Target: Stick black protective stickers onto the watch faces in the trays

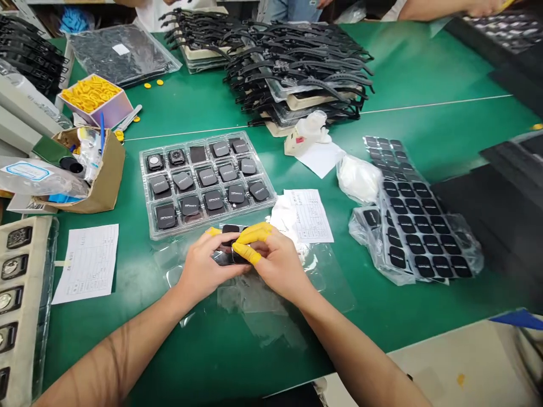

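Note:
Above the near middle of the table, both hands are around a small black square watch case (pixel 238 258), mostly covered by the fingers. My left hand (pixel 202 264) grips its left side. My right hand (pixel 278 261), with yellow finger cots on the thumb and fingers, pinches it from the right. A yellow cot also shows on a left fingertip. Just beyond the hands is a clear plastic tray (pixel 146 195) of black watch cases, most with a dark square cover on top. Clear plastic film (pixel 254 316) lies beneath my hands.
Sheets of black square stickers (pixel 407 223) lie right, beside a white plastic bag (pixel 360 178). Behind are stacked black watch straps (pixel 301 62). At left stand a cardboard box (pixel 111 181) of tools, a box of yellow finger cots (pixel 91 93) and a beige tray (pixel 31 316). Other people are across the table.

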Available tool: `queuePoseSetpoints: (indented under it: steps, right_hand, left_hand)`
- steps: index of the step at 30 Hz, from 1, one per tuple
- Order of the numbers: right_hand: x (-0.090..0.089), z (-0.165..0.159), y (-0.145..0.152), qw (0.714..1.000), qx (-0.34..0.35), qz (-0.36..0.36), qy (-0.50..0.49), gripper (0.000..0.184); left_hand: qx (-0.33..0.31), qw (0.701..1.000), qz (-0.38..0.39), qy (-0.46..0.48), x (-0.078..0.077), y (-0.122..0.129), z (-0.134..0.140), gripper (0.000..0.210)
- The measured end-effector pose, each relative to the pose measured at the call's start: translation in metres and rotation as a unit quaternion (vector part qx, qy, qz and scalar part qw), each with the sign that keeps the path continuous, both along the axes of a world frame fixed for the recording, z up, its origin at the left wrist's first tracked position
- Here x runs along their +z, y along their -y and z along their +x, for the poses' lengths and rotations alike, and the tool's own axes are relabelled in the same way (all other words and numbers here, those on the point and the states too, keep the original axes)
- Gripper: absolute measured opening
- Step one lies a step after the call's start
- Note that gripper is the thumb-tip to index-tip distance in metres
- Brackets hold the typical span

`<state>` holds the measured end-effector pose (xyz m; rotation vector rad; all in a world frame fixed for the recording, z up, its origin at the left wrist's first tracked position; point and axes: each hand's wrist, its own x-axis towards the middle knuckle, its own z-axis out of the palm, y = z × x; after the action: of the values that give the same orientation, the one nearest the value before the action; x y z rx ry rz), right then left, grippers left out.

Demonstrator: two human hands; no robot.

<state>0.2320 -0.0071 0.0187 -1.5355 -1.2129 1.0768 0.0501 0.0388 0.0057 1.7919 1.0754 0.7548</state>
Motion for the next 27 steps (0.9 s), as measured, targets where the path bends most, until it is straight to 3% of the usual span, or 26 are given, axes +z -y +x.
queuePoseSetpoints:
  steps: [10,12,16,18,20,22,24,27]
  right_hand:
    - [0.008,-0.003,0.002,0.999,0.002,0.036,-0.01,0.016]
    - [0.015,0.01,0.01,0.998,0.003,0.057,0.015,0.012]
    - [0.018,0.057,0.044,0.992,-0.096,0.077,0.021,0.018]
    - [0.013,0.079,0.059,0.988,-0.098,-0.015,0.123,0.023]
    - [0.008,0.09,0.065,0.953,-0.097,-0.059,0.281,0.031]
    - [0.008,0.088,0.061,0.914,-0.111,-0.004,0.39,0.029]
    - [0.01,0.077,0.051,0.895,-0.086,0.106,0.425,0.028]
    - [0.008,0.051,0.033,0.857,0.099,0.223,0.454,0.034]
  left_hand:
    - [0.0,0.999,0.024,0.023,-0.007,0.002,0.0,0.047]
    - [0.002,0.999,0.005,0.04,-0.007,0.002,0.001,0.044]
    - [0.019,0.995,-0.057,0.081,-0.012,0.003,0.0,0.044]
    - [0.021,0.994,-0.066,0.079,-0.013,0.003,0.0,0.045]
    - [0.019,0.995,-0.066,0.072,-0.013,0.004,0.0,0.045]
    - [0.018,0.996,-0.063,0.063,-0.013,0.003,0.0,0.045]
    - [0.018,0.997,-0.056,0.055,-0.013,0.003,0.0,0.045]
    - [0.011,0.997,-0.042,0.06,-0.015,0.001,0.0,0.045]
